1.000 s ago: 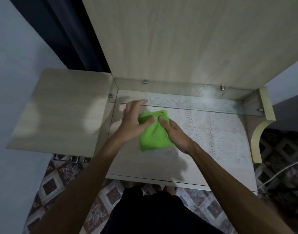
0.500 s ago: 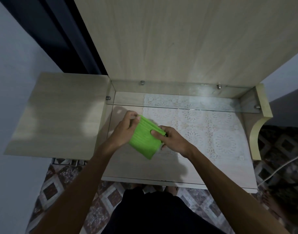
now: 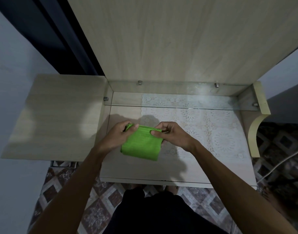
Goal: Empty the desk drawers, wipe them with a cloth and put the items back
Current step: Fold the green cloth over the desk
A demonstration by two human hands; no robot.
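Both hands are on the green cloth (image 3: pixel 141 144) above the desk top (image 3: pixel 212 169) — left hand (image 3: pixel 118 135) and right hand (image 3: pixel 170 135) each pinch its far edge. Looks like folding before wiping; no drawer in view — next it needs opening one.

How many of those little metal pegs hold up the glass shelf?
4 small silver metal pegs show: two on the back panel, left and right, and one on each side wall, left and right. None seems hidden.
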